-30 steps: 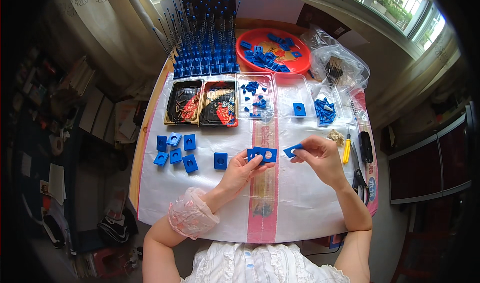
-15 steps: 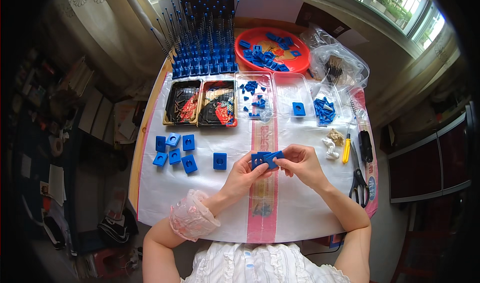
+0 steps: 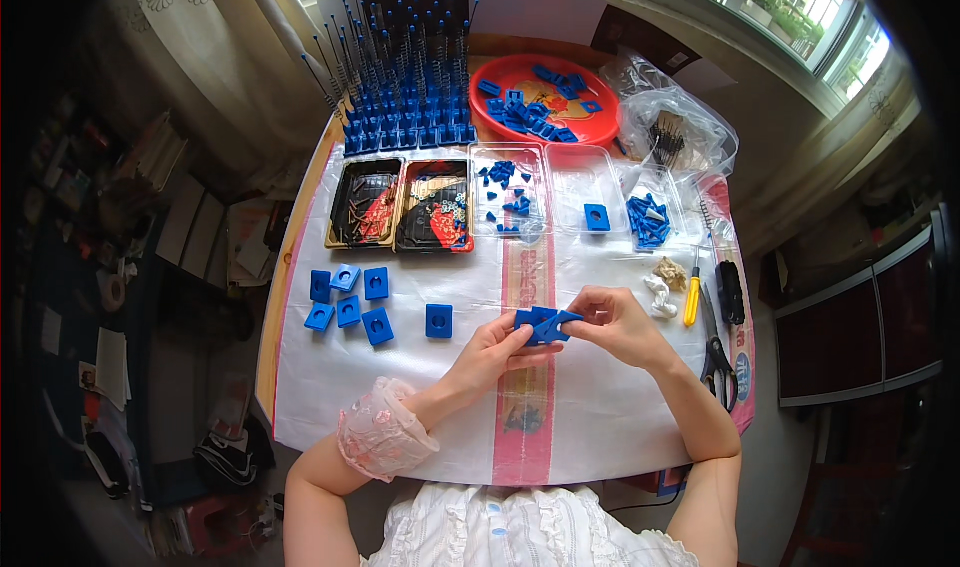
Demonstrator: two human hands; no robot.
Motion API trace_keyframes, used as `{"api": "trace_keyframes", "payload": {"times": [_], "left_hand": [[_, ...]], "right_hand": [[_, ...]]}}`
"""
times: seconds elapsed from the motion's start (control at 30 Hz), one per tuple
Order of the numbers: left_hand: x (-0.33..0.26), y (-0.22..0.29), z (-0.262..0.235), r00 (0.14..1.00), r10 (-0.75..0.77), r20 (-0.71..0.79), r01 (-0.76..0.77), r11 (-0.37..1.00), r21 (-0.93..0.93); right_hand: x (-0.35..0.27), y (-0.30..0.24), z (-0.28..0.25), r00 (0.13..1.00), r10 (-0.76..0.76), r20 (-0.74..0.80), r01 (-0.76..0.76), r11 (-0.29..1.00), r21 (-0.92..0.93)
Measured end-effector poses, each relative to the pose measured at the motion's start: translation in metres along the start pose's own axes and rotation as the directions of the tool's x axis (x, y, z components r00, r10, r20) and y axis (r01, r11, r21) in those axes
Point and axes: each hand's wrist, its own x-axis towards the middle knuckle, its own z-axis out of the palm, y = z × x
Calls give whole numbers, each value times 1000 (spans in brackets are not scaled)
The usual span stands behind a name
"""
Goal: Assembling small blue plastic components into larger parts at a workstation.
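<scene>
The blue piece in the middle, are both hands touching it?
Touching. The head view shows the left hand and right hand both pinching the blue piece between their fingers, above the white sheet.

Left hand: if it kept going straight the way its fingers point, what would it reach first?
The left hand points right, so it would probably first meet the blue plastic pieces it already touches, then the right hand holding them from the other side.
</scene>
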Motion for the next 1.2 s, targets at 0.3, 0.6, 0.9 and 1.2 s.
{"api": "trace_keyframes", "payload": {"times": [0.3,0.6,0.9,1.2], "left_hand": [[0,-4,-2,996,-2,92,-11,989,149],[-2,1,4,993,-34,112,29,998,52],[-12,1,6,986,120,114,-163,813,559],[-3,1,0,990,110,84,-114,992,49]], "right_hand": [[-2,-11,3,1000,12,15,-13,995,94],[-2,-5,-8,999,36,-8,-36,999,32],[-10,-27,-16,979,-68,193,88,992,-95],[-6,-10,-10,982,51,183,-121,912,391]]}}
